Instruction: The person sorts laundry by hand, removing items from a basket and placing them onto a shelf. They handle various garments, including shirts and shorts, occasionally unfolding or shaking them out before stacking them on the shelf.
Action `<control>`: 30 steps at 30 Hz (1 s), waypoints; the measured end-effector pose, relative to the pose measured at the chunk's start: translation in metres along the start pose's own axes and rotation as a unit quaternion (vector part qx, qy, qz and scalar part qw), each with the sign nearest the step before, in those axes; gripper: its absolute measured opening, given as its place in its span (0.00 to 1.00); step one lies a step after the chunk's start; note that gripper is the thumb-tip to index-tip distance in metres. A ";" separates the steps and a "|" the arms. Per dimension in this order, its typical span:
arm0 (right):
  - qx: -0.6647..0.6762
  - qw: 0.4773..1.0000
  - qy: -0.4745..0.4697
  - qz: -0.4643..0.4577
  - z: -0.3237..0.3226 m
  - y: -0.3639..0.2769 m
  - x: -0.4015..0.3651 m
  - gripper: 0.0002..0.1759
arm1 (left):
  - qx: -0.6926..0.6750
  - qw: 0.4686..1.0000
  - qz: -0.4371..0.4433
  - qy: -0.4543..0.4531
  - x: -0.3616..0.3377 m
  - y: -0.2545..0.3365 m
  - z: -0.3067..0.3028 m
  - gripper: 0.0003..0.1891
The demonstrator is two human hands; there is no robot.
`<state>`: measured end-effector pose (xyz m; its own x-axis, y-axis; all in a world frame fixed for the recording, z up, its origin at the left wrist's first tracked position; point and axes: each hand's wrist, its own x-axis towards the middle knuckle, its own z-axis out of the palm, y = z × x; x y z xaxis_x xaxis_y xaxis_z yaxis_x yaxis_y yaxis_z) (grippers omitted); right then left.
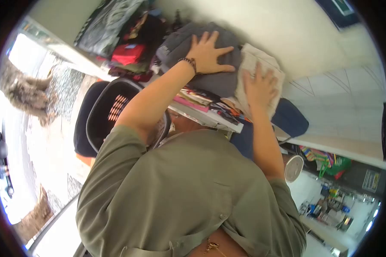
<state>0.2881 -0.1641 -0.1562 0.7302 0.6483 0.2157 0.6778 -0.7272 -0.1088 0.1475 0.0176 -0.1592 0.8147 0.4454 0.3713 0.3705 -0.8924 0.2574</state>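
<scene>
- Looking down from the head view, two bare forearms in rolled olive-green sleeves are seen stretched out to a white shelf (212,123) piled with folded clothes.
- The left hand (208,53), with a beaded bracelet (188,62) at the wrist, is laid palm down on a folded grey garment (218,84). Its fingers are spread wide and nothing is pinched.
- The right hand (259,88) is laid palm down on a folded cream cloth (266,62), which touches the grey garment's right side. Its fingers are a little apart and flat, and nothing is gripped.
- Both pieces are found on top of the pile, resting on a layer of colourful folded pieces (201,100) near the shelf's front edge.
- Both pieces are judged soft, limp and fairly light, and neither fragile nor slippery. The grey one looks thicker, like fleece or knit.
- Either piece is likely to sag and unfold if lifted by one corner. It is better taken with a flat hand slid under the fold and the other hand kept on top.
- Further back on the shelf, a red garment (128,54) and a dark printed fabric (107,25) are seen.
- A dark laundry basket (99,112) is seen below the shelf, beside the left arm.
- No brand or writing can be read. The fabric's print, a small sign (371,180) at lower right and a dark panel (339,9) at the top are all too blurred.
</scene>
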 end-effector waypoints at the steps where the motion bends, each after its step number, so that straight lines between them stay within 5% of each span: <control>1: -0.007 1.000 0.004 0.004 0.002 0.004 -0.001 0.41 | -0.027 1.000 0.004 -0.015 -0.005 -0.001 -0.016 0.36; 3: -0.005 1.000 0.011 -0.001 0.007 0.009 0.005 0.40 | -0.302 0.953 0.018 -0.006 -0.026 -0.017 -0.066 0.29; 6: -0.003 1.000 0.010 -0.003 0.013 0.017 0.006 0.38 | -0.529 0.847 -0.050 -0.004 -0.096 -0.039 -0.134 0.23; 9: -0.006 1.000 0.011 0.000 0.013 0.018 0.009 0.37 | -0.574 0.806 -0.140 -0.045 -0.176 -0.072 -0.152 0.20; 15: -0.010 1.000 0.018 -0.001 0.020 0.024 0.016 0.35 | -0.445 0.726 -0.415 -0.322 -0.335 -0.147 -0.022 0.15; 16: -0.006 1.000 0.019 -0.003 0.021 0.026 0.017 0.35 | -0.284 0.805 -0.373 -0.363 -0.385 -0.170 0.037 0.19; 17: -0.002 1.000 0.021 -0.004 0.021 0.029 0.018 0.35 | -0.237 0.793 -0.402 -0.392 -0.394 -0.171 0.051 0.22; 21: 0.019 0.998 0.035 -0.058 0.027 0.046 0.024 0.34 | -0.115 0.697 -0.654 -0.270 -0.433 -0.176 0.116 0.35; 22: 0.021 0.997 0.045 -0.062 0.024 0.042 0.022 0.33 | -0.125 0.694 -0.672 -0.227 -0.460 -0.193 0.159 0.38; 25: 0.049 0.995 0.048 -0.069 0.021 0.041 0.023 0.32 | -0.136 0.640 -0.730 -0.197 -0.456 -0.194 0.179 0.30; 28: 0.071 0.992 0.053 -0.093 0.028 0.054 0.025 0.32 | -0.084 0.661 -0.694 -0.273 -0.415 -0.167 0.109 0.24; 30: 0.062 0.992 0.048 -0.095 0.034 0.061 0.027 0.31 | -0.072 0.679 -0.663 -0.309 -0.439 -0.165 0.134 0.25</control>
<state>0.3518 -0.1833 -0.1903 0.5804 0.7422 0.3352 0.8123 -0.5567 -0.1739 -0.2112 -0.0407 -0.4840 -0.1433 0.6956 -0.7040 0.9492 0.2979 0.1012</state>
